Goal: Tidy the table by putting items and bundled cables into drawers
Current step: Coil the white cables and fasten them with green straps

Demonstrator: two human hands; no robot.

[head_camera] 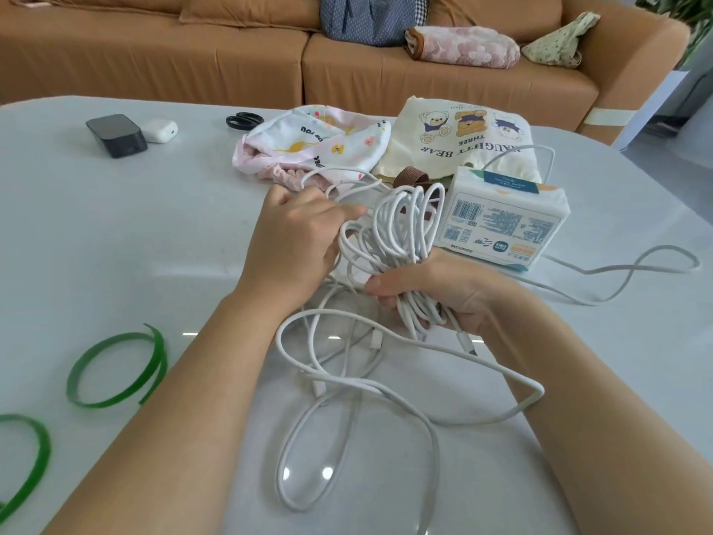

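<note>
A bundle of white cable loops (389, 233) stands up from my right hand (443, 295), whose fingers and thumb are curled round its lower end. My left hand (297, 233) reaches into the loops from the left and pinches a strand near their top. Loose white cable (347, 384) trails below both hands across the white table (115, 233), and another stretch snakes off to the right (617, 287). Two green strap loops (115, 368) (34, 457) lie at the near left.
A tissue pack (505, 222) sits right beside the bundle. Behind it lie a cream bear-print bag (459, 137) and a pink patterned pouch (308, 144). Scissors (243, 120), a black box (115, 135) and a white earbud case (160, 130) are at the far left. A sofa (347, 71) stands beyond.
</note>
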